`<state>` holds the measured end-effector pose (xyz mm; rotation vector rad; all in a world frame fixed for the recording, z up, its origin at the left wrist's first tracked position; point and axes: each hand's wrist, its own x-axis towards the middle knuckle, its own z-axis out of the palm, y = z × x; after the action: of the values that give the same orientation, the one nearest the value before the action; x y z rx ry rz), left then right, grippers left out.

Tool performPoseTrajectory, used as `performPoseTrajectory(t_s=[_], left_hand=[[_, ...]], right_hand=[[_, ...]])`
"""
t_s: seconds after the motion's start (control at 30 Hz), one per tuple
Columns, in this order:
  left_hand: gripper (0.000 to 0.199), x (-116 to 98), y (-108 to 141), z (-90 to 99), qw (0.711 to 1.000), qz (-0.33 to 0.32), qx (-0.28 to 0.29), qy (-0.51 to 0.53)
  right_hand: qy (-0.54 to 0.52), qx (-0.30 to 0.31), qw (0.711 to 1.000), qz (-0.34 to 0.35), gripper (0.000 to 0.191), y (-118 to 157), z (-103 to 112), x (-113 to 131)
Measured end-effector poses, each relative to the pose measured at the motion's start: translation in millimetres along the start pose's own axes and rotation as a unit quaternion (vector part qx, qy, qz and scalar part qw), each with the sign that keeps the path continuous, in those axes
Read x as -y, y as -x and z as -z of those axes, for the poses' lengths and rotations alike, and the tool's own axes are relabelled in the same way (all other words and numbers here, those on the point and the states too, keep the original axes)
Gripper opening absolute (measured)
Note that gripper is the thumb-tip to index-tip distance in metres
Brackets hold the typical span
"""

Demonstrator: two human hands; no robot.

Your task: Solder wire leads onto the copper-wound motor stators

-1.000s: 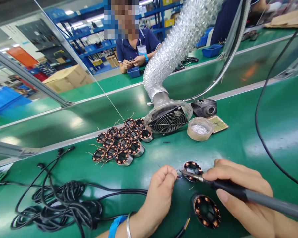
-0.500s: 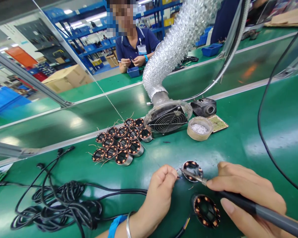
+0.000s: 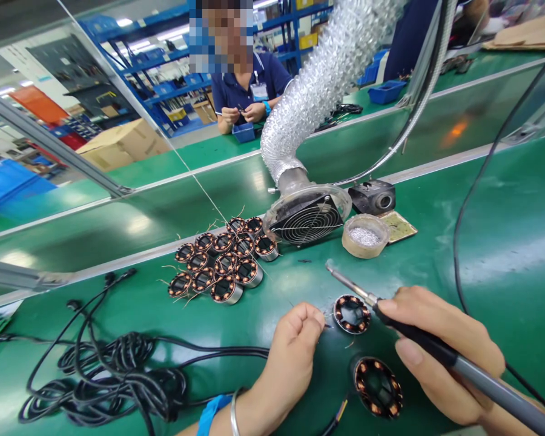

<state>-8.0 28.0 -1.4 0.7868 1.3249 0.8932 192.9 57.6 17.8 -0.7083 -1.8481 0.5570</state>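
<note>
My right hand [image 3: 454, 354] grips a soldering iron [image 3: 424, 341] like a pen. Its tip is up and left of a copper-wound motor stator [image 3: 364, 316], apart from it, with a faint wisp of smoke at the end. Close to that stator's left side, my left hand [image 3: 297, 339] is closed in a pinch on thin wire; the wire's full length is hidden by the fingers. A second stator [image 3: 394, 387] lies nearer me, and beside it is a black cable end with coloured leads [image 3: 340, 412].
Several stators [image 3: 227, 290] stand grouped at centre left. Behind are a fume extractor fan [image 3: 311, 221], a round tub of silvery bits [image 3: 366, 236] and a black holder [image 3: 373, 197]. Coiled black cables [image 3: 118, 375] lie left. A person [image 3: 249, 85] sits across the bench.
The soldering iron's tip has lifted up and away from the wire by my left hand and the stator. My left hand has stayed in place.
</note>
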Motion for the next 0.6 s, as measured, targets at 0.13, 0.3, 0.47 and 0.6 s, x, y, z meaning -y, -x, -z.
performPoseTrajectory(t_s=[0.13,0.3,0.47,0.6], left_hand=[[0.032,-1.0,-0.3,0.3,1.0,-0.006,0.017,-0.011],[0.034,-1.0,3.4,5.2,0.994,-0.051,0.067,-0.072],[0.036,-14.7,11.5,8.2,0.965,-0.116,0.091,-0.216],[0.03,-24.8,12.5,10.0,0.925,-0.16,0.064,-0.339]], right_hand=[[0.014,-0.002,1.0,0.012,0.046,-0.8,-10.8,-8.7],[0.036,0.086,0.994,0.062,0.027,-5.6,-26.3,-17.3],[0.039,0.095,0.99,0.093,0.024,-9.7,-30.2,-16.3],[0.029,0.084,0.994,0.067,0.027,-5.4,-26.1,-13.1]])
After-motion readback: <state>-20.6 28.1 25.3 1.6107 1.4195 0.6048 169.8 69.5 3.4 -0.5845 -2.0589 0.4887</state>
